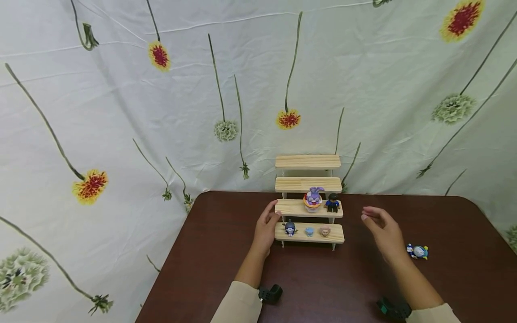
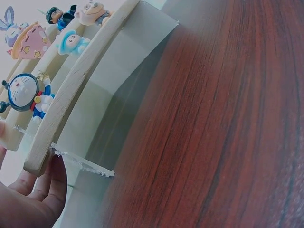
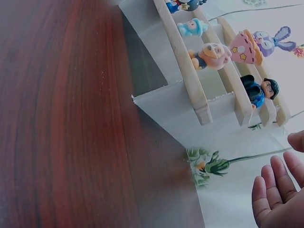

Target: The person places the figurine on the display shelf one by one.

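My left hand (image 1: 264, 231) holds the left end of a stepped wooden display shelf (image 1: 308, 184), its fingers under a board end in the left wrist view. To the right of the shelf, my right hand (image 1: 383, 231) hovers with relaxed, slightly bent fingers and nothing in it. On the lowest step stand a dark blue figurine with a white face (image 2: 23, 90), a small light blue figurine (image 2: 72, 42) and a pink-headed figurine (image 3: 213, 56). One step up are a purple rabbit figurine in a cupcake shape (image 1: 313, 198) and a black-haired figurine in blue (image 1: 332, 203).
A blue and yellow toy figure (image 1: 418, 251) lies on the dark brown table (image 1: 323, 287), right of my right hand. Both upper steps of the shelf are bare wood. Behind the table hangs a white cloth (image 1: 181, 103) with printed flowers.
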`<state>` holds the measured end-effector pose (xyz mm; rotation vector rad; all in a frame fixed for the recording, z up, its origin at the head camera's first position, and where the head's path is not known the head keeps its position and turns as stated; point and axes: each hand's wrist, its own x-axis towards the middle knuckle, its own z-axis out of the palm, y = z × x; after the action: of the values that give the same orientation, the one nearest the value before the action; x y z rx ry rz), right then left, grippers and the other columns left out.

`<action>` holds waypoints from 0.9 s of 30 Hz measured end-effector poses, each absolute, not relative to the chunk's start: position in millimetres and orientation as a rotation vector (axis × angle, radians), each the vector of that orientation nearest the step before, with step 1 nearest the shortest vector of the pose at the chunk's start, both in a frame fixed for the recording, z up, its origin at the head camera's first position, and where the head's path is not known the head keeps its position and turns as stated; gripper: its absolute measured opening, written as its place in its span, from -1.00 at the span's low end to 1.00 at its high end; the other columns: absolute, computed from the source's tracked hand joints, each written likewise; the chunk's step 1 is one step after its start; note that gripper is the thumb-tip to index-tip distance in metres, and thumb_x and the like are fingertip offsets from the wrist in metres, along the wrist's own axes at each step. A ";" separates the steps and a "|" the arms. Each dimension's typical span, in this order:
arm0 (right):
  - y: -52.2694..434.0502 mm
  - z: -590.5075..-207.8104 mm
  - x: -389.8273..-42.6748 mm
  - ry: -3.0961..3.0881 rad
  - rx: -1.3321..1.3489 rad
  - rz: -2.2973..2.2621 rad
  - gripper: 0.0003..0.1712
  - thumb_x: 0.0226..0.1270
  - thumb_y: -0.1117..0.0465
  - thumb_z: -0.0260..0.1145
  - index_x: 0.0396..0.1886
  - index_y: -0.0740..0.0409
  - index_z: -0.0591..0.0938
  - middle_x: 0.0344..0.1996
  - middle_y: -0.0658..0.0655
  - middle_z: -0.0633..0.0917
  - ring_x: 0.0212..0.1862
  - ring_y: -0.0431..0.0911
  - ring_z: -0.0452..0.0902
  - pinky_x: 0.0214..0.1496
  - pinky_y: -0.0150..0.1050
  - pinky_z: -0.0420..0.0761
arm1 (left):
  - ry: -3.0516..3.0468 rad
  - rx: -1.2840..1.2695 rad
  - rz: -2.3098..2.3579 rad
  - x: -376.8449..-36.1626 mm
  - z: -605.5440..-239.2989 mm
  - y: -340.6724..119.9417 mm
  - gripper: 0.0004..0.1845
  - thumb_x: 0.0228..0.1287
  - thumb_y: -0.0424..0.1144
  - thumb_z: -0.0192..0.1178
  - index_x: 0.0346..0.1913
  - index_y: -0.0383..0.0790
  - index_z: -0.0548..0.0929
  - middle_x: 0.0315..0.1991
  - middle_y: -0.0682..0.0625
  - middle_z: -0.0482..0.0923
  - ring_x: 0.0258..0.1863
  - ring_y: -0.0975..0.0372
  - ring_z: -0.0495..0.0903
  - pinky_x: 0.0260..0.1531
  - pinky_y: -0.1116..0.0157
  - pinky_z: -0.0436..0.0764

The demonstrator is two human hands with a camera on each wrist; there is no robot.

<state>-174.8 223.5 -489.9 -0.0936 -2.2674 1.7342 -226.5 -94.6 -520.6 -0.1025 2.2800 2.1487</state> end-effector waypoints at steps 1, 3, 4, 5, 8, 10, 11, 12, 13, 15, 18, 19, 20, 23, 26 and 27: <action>224.5 -490.4 -174.0 -2.264 -0.098 1.733 -0.53 0.50 0.12 0.28 0.22 0.36 0.54 -0.15 -0.44 0.63 -0.07 -0.54 0.53 0.01 -0.68 0.48 | 2.278 -0.102 2.150 -226.4 -520.5 -94.7 -0.55 0.47 0.02 0.16 0.36 0.37 0.48 -0.07 0.01 0.63 -0.12 0.20 0.53 -0.13 0.27 0.51; 226.5 -491.3 -172.3 -2.259 -0.108 1.731 -0.52 0.50 0.13 0.28 0.22 0.38 0.54 -0.17 -0.47 0.63 -0.08 -0.55 0.54 0.00 -0.68 0.48 | 2.279 -0.098 2.150 -226.3 -520.2 -94.9 -0.56 0.47 0.03 0.15 0.36 0.38 0.49 -0.08 0.01 0.63 -0.13 0.20 0.52 -0.15 0.28 0.51; 227.6 -491.6 -171.1 -2.263 -0.113 1.727 -0.52 0.50 0.12 0.28 0.22 0.37 0.54 -0.16 -0.46 0.64 -0.09 -0.56 0.54 -0.01 -0.68 0.48 | 2.278 -0.096 2.152 -226.3 -520.1 -95.0 -0.56 0.47 0.03 0.15 0.36 0.38 0.49 -0.08 0.01 0.63 -0.14 0.20 0.51 -0.16 0.28 0.50; 228.7 -491.6 -169.8 -2.266 -0.120 1.724 -0.52 0.50 0.12 0.28 0.22 0.36 0.54 -0.16 -0.47 0.64 -0.09 -0.56 0.54 -0.02 -0.67 0.48 | 2.277 -0.093 2.154 -226.5 -520.2 -95.1 -0.56 0.47 0.03 0.16 0.36 0.38 0.49 -0.08 0.01 0.63 -0.14 0.20 0.51 -0.16 0.28 0.50; 233.0 -492.3 -164.9 -2.295 -0.139 1.715 -0.50 0.51 0.07 0.27 0.25 0.33 0.54 -0.12 -0.44 0.64 -0.09 -0.57 0.54 -0.04 -0.67 0.47 | 2.275 -0.089 2.153 -226.3 -520.3 -95.4 -0.56 0.47 0.03 0.16 0.35 0.40 0.49 -0.07 0.02 0.63 -0.15 0.20 0.51 -0.16 0.28 0.49; 236.0 -493.7 -161.5 -2.307 -0.141 1.716 -0.50 0.51 0.06 0.26 0.26 0.30 0.53 -0.09 -0.40 0.65 -0.06 -0.56 0.53 -0.03 -0.68 0.46 | 2.269 -0.092 2.154 -226.3 -520.6 -95.7 -0.56 0.47 0.03 0.16 0.34 0.42 0.49 -0.07 0.02 0.63 -0.14 0.20 0.52 -0.15 0.27 0.50; 237.4 -494.4 -159.9 -2.312 -0.143 1.717 -0.50 0.51 0.05 0.26 0.26 0.29 0.53 -0.08 -0.40 0.64 -0.05 -0.56 0.52 -0.02 -0.68 0.45 | 2.268 -0.091 2.153 -226.4 -520.7 -95.7 -0.56 0.47 0.03 0.16 0.35 0.41 0.49 -0.06 0.02 0.63 -0.13 0.20 0.52 -0.15 0.27 0.50; 238.9 -495.0 -158.3 -2.318 -0.146 1.716 -0.50 0.51 0.04 0.26 0.26 0.27 0.54 -0.08 -0.41 0.64 -0.04 -0.56 0.52 -0.01 -0.69 0.45 | 2.268 -0.090 2.153 -226.4 -520.7 -95.7 -0.56 0.47 0.03 0.16 0.36 0.39 0.48 -0.06 0.02 0.64 -0.13 0.20 0.53 -0.14 0.27 0.51; 240.6 -495.8 -157.0 -2.322 -0.146 1.716 -0.50 0.52 0.03 0.26 0.27 0.25 0.54 -0.08 -0.43 0.63 -0.02 -0.56 0.51 -0.01 -0.69 0.44 | 2.271 -0.086 2.152 -226.1 -520.3 -95.6 -0.55 0.47 0.03 0.16 0.37 0.37 0.48 -0.05 0.01 0.64 -0.12 0.20 0.53 -0.14 0.27 0.51; 243.9 -497.0 -154.5 -2.329 -0.150 1.710 -0.51 0.51 0.04 0.26 0.27 0.24 0.54 -0.08 -0.44 0.62 -0.02 -0.56 0.51 -0.01 -0.69 0.44 | 2.277 -0.083 2.150 -225.8 -520.2 -95.5 -0.54 0.48 0.03 0.15 0.39 0.33 0.47 -0.03 -0.01 0.65 -0.09 0.19 0.55 -0.13 0.27 0.52; 249.2 -498.6 -151.2 -2.348 -0.163 1.681 -0.51 0.51 0.03 0.26 0.27 0.22 0.54 -0.10 -0.49 0.61 -0.04 -0.57 0.50 -0.04 -0.67 0.45 | 2.284 -0.082 2.147 -225.5 -519.6 -95.1 -0.54 0.48 0.04 0.15 0.39 0.30 0.47 -0.02 -0.03 0.65 -0.07 0.18 0.56 -0.11 0.27 0.52; 250.7 -499.1 -150.3 -2.350 -0.166 1.675 -0.51 0.51 0.04 0.26 0.27 0.23 0.54 -0.11 -0.50 0.61 -0.05 -0.58 0.51 -0.05 -0.67 0.45 | 2.286 -0.085 2.146 -225.5 -519.3 -95.0 -0.54 0.48 0.04 0.16 0.39 0.31 0.48 -0.02 -0.03 0.65 -0.06 0.17 0.56 -0.10 0.27 0.51; 252.0 -499.7 -149.4 -2.346 -0.170 1.673 -0.51 0.51 0.05 0.27 0.27 0.23 0.54 -0.12 -0.51 0.61 -0.07 -0.59 0.51 -0.06 -0.67 0.45 | 2.285 -0.088 2.147 -225.9 -519.5 -94.8 -0.55 0.47 0.03 0.17 0.38 0.33 0.48 -0.03 -0.03 0.66 -0.06 0.17 0.56 -0.08 0.27 0.51; 255.7 -501.9 -146.9 -2.333 -0.172 1.669 -0.57 0.50 0.09 0.29 0.24 0.19 0.57 -0.15 -0.55 0.61 -0.08 -0.61 0.52 -0.07 -0.68 0.45 | 2.287 -0.097 2.147 -226.3 -519.6 -94.7 -0.55 0.47 0.03 0.17 0.37 0.34 0.49 -0.05 -0.01 0.66 -0.06 0.18 0.56 -0.06 0.26 0.51; 259.3 -504.5 -144.8 -2.296 -0.166 1.697 -0.63 0.48 0.16 0.30 0.20 0.16 0.60 -0.17 -0.56 0.62 -0.08 -0.62 0.54 -0.06 -0.70 0.46 | 2.293 -0.096 2.144 -226.3 -519.6 -94.9 -0.55 0.47 0.03 0.16 0.37 0.32 0.49 -0.06 0.01 0.66 -0.07 0.20 0.55 -0.06 0.26 0.50; 260.7 -505.1 -143.8 -2.293 -0.167 1.694 -0.64 0.48 0.16 0.30 0.20 0.16 0.60 -0.17 -0.55 0.63 -0.08 -0.62 0.54 -0.06 -0.70 0.45 | 2.292 -0.097 2.144 -226.3 -519.8 -94.9 -0.55 0.47 0.03 0.16 0.37 0.32 0.49 -0.06 0.01 0.66 -0.07 0.21 0.55 -0.06 0.26 0.50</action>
<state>-143.8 260.7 -505.1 -0.1675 -2.2926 1.6944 -226.3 -94.9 -519.8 -0.0971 2.2923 2.1441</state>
